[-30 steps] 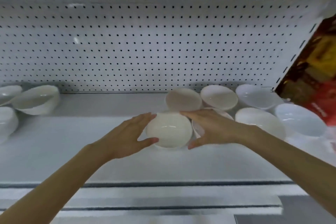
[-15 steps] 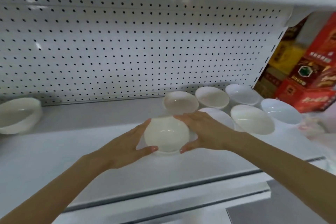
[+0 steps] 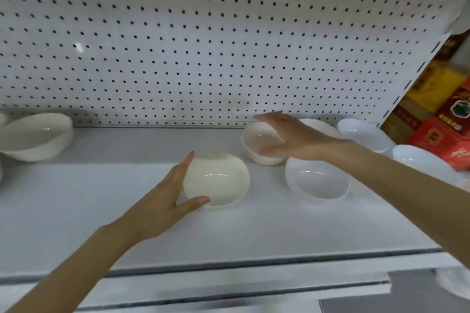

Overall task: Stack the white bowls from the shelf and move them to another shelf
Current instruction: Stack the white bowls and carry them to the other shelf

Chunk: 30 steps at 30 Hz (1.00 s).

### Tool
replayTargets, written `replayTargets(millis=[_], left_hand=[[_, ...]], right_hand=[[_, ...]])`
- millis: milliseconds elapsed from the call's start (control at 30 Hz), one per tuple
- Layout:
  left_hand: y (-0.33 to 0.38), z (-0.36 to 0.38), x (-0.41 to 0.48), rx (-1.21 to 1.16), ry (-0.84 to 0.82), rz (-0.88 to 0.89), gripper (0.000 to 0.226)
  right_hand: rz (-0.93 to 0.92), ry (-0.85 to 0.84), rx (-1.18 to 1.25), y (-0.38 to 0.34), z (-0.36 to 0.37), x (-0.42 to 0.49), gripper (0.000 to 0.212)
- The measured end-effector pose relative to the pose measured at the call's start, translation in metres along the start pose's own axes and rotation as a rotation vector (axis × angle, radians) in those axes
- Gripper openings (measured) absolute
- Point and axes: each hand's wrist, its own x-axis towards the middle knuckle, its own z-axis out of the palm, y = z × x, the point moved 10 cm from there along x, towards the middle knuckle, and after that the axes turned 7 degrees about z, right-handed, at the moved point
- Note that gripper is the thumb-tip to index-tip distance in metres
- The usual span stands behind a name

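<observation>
Shelf [image 3: 76,211]: our left hand [image 3: 162,206] cups the front bowl [image 3: 218,180], presumably as stack base; right hand [image 3: 297,140] spreads open over the rear bowl [image 3: 256,146] behind it.

One wide-angle camera, worn on the person's head, gave the only view. It looked forward and down into a shelf [image 3: 76,211] from close by. The pegboard [image 3: 178,46] behind it filled the upper half, bowed by the lens. The left hand [image 3: 162,201] and right hand [image 3: 297,137] reached in from the bottom corners, and a bowl [image 3: 216,180] sat near the centre.
</observation>
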Motion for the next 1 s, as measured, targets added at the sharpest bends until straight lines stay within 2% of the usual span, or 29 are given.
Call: replayTargets(millis=[133,267,367,533,733,833,1000], left_hand=[[-0.002,0.008,-0.003,-0.143,0.130,-0.045,0.111],[0.005,0.010,-0.003,-0.196,0.150,-0.086,0.115],[0.003,0.009,-0.003,-0.232,0.220,-0.138,0.118],[0.004,0.017,-0.009,-0.284,0.322,-0.170,0.126],[0.001,0.022,-0.011,-0.355,0.366,-0.188,0.137],[0.001,0.020,-0.012,-0.312,0.396,-0.201,0.126],[-0.001,0.015,-0.015,-0.273,0.401,-0.183,0.122]], right_hand=[[0.039,-0.011,0.041,0.032,-0.006,0.045,0.071],[0.074,-0.102,0.067,0.048,0.003,0.078,0.065],[0.089,-0.190,-0.038,0.053,0.012,0.093,0.063],[0.063,-0.292,-0.074,0.055,0.024,0.105,0.055],[0.038,-0.320,0.019,0.061,0.031,0.115,0.038],[0.047,-0.321,0.060,0.063,0.032,0.116,0.035],[0.055,-0.277,0.119,0.065,0.024,0.116,0.024]])
